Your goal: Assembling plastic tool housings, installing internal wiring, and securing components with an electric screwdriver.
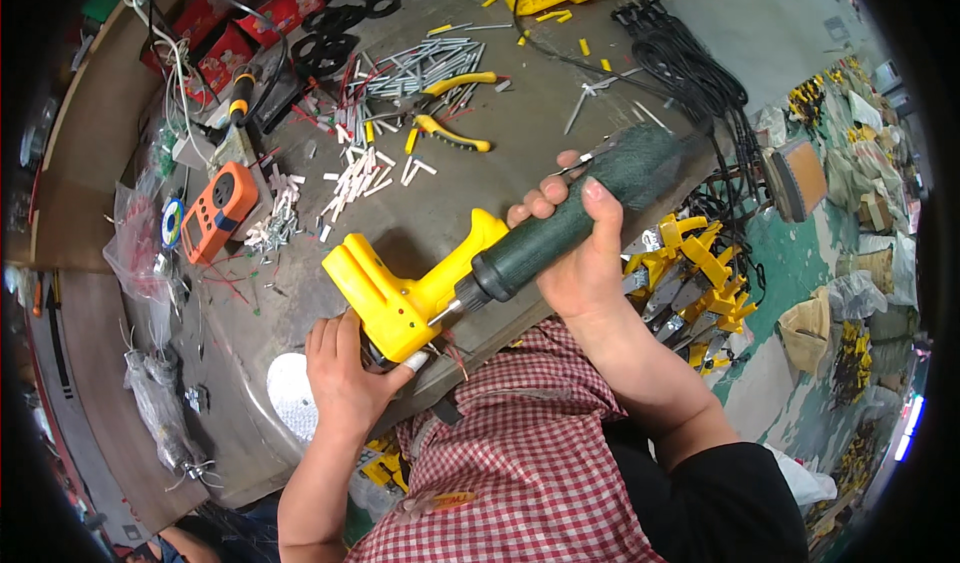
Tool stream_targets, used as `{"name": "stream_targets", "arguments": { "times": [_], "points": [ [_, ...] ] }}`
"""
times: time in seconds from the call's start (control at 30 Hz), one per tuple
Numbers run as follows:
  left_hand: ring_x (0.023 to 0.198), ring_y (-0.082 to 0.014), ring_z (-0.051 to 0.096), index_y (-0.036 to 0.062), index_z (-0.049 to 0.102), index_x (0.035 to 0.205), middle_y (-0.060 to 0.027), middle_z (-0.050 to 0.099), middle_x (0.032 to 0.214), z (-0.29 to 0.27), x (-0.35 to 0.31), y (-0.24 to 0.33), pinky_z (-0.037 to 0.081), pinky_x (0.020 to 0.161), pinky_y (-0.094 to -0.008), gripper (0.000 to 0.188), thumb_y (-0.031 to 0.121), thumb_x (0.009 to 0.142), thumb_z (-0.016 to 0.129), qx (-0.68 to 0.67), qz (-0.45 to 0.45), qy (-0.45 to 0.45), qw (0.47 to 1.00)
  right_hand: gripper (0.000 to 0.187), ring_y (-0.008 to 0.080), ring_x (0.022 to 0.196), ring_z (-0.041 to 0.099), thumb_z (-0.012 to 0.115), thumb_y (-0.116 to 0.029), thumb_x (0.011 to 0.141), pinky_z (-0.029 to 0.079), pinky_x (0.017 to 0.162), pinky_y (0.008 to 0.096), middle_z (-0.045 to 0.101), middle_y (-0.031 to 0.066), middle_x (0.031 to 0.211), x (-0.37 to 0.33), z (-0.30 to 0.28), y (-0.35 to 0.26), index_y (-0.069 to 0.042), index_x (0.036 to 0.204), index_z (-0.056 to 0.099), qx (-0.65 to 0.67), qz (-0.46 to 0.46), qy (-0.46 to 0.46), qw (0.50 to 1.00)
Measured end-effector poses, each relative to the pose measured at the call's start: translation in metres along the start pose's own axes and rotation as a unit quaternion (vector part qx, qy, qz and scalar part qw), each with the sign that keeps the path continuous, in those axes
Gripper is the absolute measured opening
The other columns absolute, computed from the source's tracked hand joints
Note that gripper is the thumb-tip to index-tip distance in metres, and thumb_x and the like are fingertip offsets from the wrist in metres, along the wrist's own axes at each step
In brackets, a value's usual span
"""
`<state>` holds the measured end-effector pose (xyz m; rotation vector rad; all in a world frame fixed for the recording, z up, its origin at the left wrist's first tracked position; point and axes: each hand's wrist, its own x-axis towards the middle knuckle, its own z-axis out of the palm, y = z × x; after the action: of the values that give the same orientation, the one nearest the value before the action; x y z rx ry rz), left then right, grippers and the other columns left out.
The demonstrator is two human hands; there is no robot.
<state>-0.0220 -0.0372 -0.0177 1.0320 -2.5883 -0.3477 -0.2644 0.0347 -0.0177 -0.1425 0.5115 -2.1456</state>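
My left hand (343,371) is wrapped round the lower end of a yellow pistol-shaped tool housing (392,303) with small screw holes along its side. In my right hand (583,258) is a thick electric screwdriver (540,247) with a dark green wrapped body, slanting down to the left. Its thin metal bit reaches the side of the yellow housing, near my left hand; whether the tip sits in a screw is hard to make out. Thin red wires (455,358) stick out beside the housing's lower end.
Yellow-handled pliers (453,135) lie beyond the housing, among metal rods (430,63) and white tubes (362,175). An orange meter (222,211) stands at the left. Black cables (680,58) are bundled at the far right. Yellow housings (700,273) are heaped below the bench's right edge.
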Motion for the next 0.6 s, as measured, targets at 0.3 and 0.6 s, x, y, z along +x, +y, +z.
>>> {"name": "stream_targets", "arguments": {
  "times": [0.3, 0.6],
  "points": [
    [0.085, -0.0401, 0.051, -0.0018, 0.055, 0.099, -0.0184, 0.054, 0.089, 0.000, -0.004, 0.004, 0.041, 0.076, -0.0456, 0.061, 0.013, 0.048, 0.084, -0.019, -0.030, 0.011, 0.999, 0.034, 0.0190, 0.082, 0.054, 0.059, -0.023, 0.087, 0.046, 0.083, 0.0366, 0.053, 0.0039, 0.085, 0.001, -0.008, 0.017, -0.011, 0.117, 0.049, 0.070, 0.044, 0.066, 0.994],
    [0.097, -0.0424, 0.051, -0.0046, 0.051, 0.115, -0.0215, 0.055, 0.101, 0.019, -0.010, -0.023, 0.041, 0.086, -0.0474, 0.068, 0.011, 0.056, 0.080, 0.025, 0.019, 0.029, 0.999, 0.037, 0.0152, 0.084, 0.054, 0.064, -0.021, 0.086, 0.047, 0.080, 0.0327, 0.055, 0.0027, 0.088, -0.001, -0.018, 0.018, -0.010, 0.118, 0.050, 0.098, 0.033, 0.050, 0.993]
  ]
}}
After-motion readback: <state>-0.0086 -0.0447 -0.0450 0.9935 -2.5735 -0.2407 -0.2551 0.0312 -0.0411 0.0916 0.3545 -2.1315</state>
